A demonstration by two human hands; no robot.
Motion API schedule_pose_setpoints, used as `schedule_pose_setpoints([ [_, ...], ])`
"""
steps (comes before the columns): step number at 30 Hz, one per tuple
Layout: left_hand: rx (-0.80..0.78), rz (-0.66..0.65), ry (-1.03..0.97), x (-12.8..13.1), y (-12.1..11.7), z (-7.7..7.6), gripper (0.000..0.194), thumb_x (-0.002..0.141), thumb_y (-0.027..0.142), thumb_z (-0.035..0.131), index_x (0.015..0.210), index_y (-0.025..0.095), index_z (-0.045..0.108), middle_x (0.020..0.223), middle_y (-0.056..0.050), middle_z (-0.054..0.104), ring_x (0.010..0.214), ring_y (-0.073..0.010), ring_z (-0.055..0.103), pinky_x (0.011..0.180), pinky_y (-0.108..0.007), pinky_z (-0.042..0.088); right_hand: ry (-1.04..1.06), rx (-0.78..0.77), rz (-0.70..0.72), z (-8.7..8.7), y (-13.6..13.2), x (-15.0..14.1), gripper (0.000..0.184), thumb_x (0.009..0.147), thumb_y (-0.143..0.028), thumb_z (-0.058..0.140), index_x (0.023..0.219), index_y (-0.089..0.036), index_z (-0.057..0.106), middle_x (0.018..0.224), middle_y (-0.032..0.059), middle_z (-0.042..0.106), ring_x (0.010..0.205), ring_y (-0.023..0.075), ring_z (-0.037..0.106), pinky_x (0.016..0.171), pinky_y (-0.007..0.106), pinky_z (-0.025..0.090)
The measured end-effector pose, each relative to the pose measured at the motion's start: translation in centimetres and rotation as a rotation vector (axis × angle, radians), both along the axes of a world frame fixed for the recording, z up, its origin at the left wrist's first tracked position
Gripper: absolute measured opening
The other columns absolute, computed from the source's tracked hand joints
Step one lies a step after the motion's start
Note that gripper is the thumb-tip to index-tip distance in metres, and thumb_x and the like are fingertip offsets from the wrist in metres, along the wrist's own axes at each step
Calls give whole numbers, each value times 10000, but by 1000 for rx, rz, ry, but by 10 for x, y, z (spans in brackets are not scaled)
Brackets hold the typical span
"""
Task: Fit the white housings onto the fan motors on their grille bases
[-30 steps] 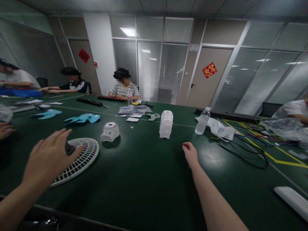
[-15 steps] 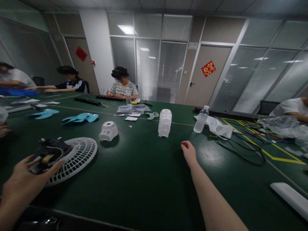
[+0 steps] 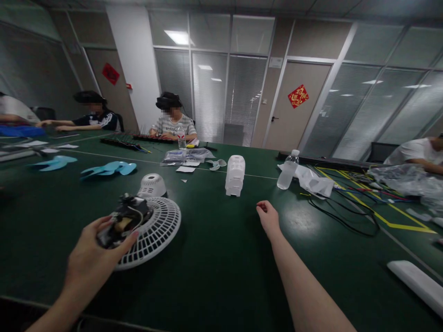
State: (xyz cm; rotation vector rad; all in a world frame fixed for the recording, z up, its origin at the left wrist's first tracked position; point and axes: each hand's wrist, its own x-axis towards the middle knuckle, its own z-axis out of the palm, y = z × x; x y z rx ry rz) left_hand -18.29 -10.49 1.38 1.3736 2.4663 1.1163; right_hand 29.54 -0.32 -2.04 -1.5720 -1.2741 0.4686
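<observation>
Right now my left hand [image 3: 92,251] is clasped, thumb and fingers, around the bare motor [image 3: 129,214] on the round grille [image 3: 157,237]; a slack grip could let both tip. My right hand [image 3: 269,220] curls closed, nothing visible inside. Swinging the grille forward could knock the white cover [image 3: 152,186] just behind.

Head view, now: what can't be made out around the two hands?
All in the head view:
- motor: near side, partly hidden by the left hand.
- grille: centre, covered by the motor; left part, behind the left hand.
- white dome cover: lower edge, partly behind motor and grille.
- right hand: palm, hidden by its curled fingers.
- long white part: far end, cut off by the right edge.
</observation>
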Motion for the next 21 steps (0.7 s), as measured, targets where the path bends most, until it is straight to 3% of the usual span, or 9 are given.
schedule_pose_setpoints([
  [4,102,-288,-64,68,6,12,811,672,579,777,1346,248,471,1327,-110,631,1182,-369,645,987,-547,552,6,-8,65,3,-3,-4,162,760,-371,602,832,-245,673,821,34,708,792,242,666,727,360,520],
  [10,228,-662,-123,152,21,5,644,695,416,788,1255,238,525,1271,-98,626,1175,-316,638,1035,-514,527,32,-46,166,5,-8,-7,194,794,-409,585,753,-230,650,655,-9,649,543,172,609,537,293,477],
  [14,281,-741,-133,188,29,-1,591,720,370,775,1233,223,523,1253,-102,597,1175,-308,617,1036,-519,515,45,-59,172,6,-10,-9,240,810,-420,550,683,-224,606,552,-32,586,416,147,560,450,272,429],
  [21,259,-765,-153,211,22,-9,751,719,384,793,1362,267,425,1348,-120,529,1305,-354,535,1087,-580,465,-18,-32,184,6,-9,-13,215,792,-398,583,660,-234,626,560,-20,625,523,176,599,530,285,454],
])
